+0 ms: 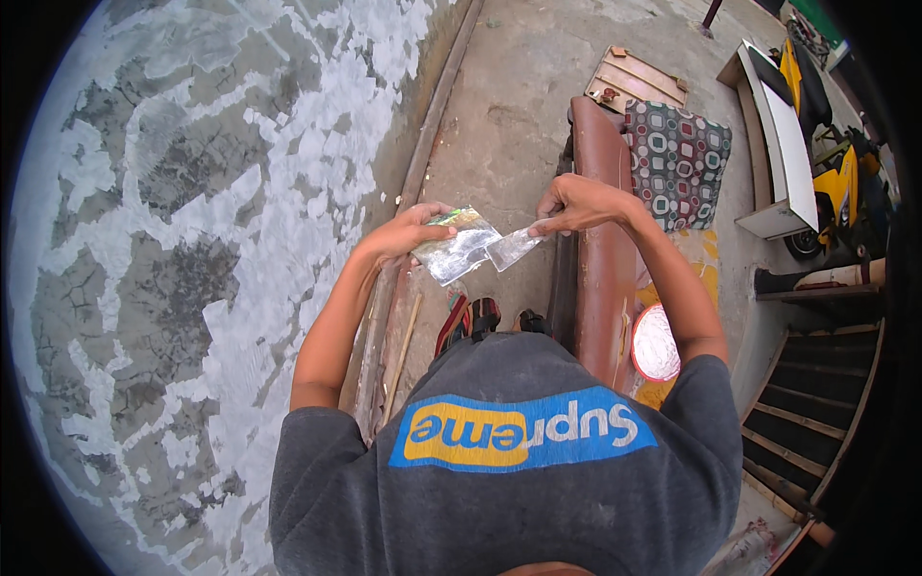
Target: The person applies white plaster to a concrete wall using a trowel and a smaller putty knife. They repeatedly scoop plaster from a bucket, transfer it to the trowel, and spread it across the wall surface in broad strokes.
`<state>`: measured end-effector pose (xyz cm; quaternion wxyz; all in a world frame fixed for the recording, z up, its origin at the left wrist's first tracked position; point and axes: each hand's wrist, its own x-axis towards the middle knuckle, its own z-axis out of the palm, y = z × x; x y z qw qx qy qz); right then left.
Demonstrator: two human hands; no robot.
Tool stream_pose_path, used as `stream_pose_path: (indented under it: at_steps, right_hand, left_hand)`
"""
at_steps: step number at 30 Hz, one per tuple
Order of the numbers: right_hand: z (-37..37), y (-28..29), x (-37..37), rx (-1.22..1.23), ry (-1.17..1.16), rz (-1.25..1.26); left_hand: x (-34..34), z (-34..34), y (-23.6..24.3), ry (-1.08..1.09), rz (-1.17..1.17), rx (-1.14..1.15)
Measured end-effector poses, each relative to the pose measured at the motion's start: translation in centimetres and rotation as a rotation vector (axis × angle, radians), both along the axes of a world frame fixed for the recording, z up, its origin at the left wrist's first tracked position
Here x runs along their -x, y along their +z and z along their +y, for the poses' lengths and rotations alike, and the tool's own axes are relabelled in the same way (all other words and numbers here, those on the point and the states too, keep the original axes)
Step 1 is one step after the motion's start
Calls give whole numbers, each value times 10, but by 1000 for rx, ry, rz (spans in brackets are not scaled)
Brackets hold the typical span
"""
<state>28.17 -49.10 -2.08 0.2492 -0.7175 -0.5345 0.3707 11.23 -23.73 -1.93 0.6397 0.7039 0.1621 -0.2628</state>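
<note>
My left hand [415, 231] is closed on the edge of a wide, flat, shiny silver putty blade [451, 257], its thumb lying over the top. From the other side, my right hand [576, 204] pinches a smaller greyish putty knife [514, 250]. Its blade meets or overlaps the right edge of the wide blade; which of the two I cannot tell. Both are held in front of my body, above the concrete floor. A round tub [657, 343] of white paste with a red rim stands to the right, below my right forearm.
A wall [221, 211] with patchy white coating fills the left side. Close on the right is a brown padded seat [603, 288] with a patterned cushion [677, 163]. Beyond lie a wooden panel [636, 82], a white cabinet [789, 154], a yellow motorbike [837, 192] and a slatted frame [812, 422].
</note>
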Motion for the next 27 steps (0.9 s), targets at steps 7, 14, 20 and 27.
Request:
stream_pose_path:
  at_steps: [7,14,20,27]
  right_hand:
    - [13,-26,2,123,-8,159]
    - [41,-34,12,-7,41,270]
    - [38,52,16,-681,-392,-6]
    - [72,-222,-10,362,-436,-493]
  left_hand:
    - [-18,16,-43,-57,147,129]
    - [-31,26,-81,-41,207,132]
    - [0,57,-91,140,75,-146]
    - [40,66,-88,268,-58,-201]
